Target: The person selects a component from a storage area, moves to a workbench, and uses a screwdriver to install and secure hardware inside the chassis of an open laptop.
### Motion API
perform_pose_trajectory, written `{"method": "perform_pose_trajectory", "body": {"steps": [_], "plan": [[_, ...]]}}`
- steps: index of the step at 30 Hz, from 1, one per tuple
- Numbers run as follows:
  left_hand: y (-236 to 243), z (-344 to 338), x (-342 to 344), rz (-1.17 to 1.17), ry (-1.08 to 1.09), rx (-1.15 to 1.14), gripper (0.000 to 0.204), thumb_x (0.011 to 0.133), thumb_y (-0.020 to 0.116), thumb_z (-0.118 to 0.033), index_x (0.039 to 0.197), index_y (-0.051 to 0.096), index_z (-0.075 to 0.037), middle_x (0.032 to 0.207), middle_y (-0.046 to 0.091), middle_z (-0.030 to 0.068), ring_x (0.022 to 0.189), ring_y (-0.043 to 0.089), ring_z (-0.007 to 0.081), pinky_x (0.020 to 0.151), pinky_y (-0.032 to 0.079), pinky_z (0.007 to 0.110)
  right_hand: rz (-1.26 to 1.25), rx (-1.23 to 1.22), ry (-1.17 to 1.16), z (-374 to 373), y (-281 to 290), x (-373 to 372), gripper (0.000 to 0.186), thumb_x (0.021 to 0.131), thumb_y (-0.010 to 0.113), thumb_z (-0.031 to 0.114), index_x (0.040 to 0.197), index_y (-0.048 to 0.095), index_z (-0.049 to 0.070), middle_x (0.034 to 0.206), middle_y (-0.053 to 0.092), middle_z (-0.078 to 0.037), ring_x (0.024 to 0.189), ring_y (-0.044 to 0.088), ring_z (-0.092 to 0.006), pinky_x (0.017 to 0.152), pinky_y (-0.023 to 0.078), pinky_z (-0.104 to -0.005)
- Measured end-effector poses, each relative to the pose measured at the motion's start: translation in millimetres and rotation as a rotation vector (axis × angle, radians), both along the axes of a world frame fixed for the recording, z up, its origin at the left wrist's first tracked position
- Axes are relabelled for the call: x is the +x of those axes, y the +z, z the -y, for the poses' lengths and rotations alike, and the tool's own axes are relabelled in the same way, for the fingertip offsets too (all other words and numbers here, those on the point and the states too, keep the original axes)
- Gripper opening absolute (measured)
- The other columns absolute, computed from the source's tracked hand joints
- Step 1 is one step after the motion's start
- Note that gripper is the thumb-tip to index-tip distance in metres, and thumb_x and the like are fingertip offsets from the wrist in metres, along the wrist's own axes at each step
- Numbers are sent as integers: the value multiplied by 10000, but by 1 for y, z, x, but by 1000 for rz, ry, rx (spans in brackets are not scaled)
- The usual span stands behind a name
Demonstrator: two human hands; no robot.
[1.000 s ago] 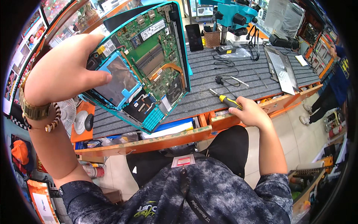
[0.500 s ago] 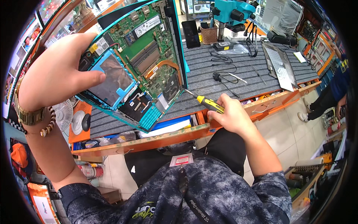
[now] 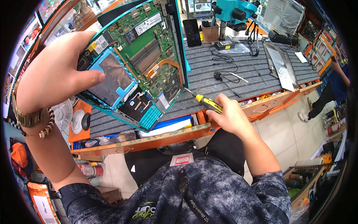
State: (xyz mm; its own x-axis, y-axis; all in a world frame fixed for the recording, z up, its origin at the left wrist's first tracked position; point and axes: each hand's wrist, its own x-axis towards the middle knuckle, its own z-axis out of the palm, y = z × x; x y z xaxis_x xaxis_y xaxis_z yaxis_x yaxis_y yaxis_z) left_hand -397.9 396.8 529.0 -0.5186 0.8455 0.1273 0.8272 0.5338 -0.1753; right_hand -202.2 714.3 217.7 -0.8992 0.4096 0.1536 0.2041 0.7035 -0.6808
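Note:
My left hand (image 3: 56, 71) grips an opened turquoise laptop body (image 3: 149, 121) by its left side, thumb over the battery-side frame, holding it tilted up above the mat. Its green circuit board (image 3: 151, 48) shows, with a copper heat pipe (image 3: 160, 66) and a black fan (image 3: 172, 84). My right hand (image 3: 227, 114) is closed on a yellow and black screwdriver (image 3: 206, 101); the screwdriver's tip reaches the laptop's right edge beside the fan, though contact is too small to tell.
Grey ribbed mat (image 3: 257, 87) bears cables (image 3: 222, 77), a detached keyboard panel (image 3: 279, 65) and black phone (image 3: 192, 33). Behind stand a basket (image 3: 210, 34) and turquoise microscope (image 3: 233, 13). A drawer (image 3: 175, 135) is open below. A person (image 3: 335, 82) stands at right; a fan (image 3: 62, 115) at left.
My right hand and screwdriver have moved left and up to the laptop's edge. The laptop has shifted slightly left and up in view. The person at right has changed posture.

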Motion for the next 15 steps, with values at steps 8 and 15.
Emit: {"method": "perform_pose_trajectory", "body": {"steps": [8,15], "plan": [[-2,5,4,-60,-50,28,690,854,916,-192,1430,657,86,1225,738,250,1151,721,406,1057,558,467,-55,22,13,0,-5,-3,430,952,902,248,1144,663,-55,958,777,-308,963,771,-517,850,602,-556],[-1,8,5,-67,-59,35,689,858,918,-207,1418,655,94,1210,736,254,1143,719,412,1053,555,470,-33,-1,15,2,-1,-3,432,951,903,245,1146,664,-57,964,777,-307,973,766,-524,853,597,-562]]}}
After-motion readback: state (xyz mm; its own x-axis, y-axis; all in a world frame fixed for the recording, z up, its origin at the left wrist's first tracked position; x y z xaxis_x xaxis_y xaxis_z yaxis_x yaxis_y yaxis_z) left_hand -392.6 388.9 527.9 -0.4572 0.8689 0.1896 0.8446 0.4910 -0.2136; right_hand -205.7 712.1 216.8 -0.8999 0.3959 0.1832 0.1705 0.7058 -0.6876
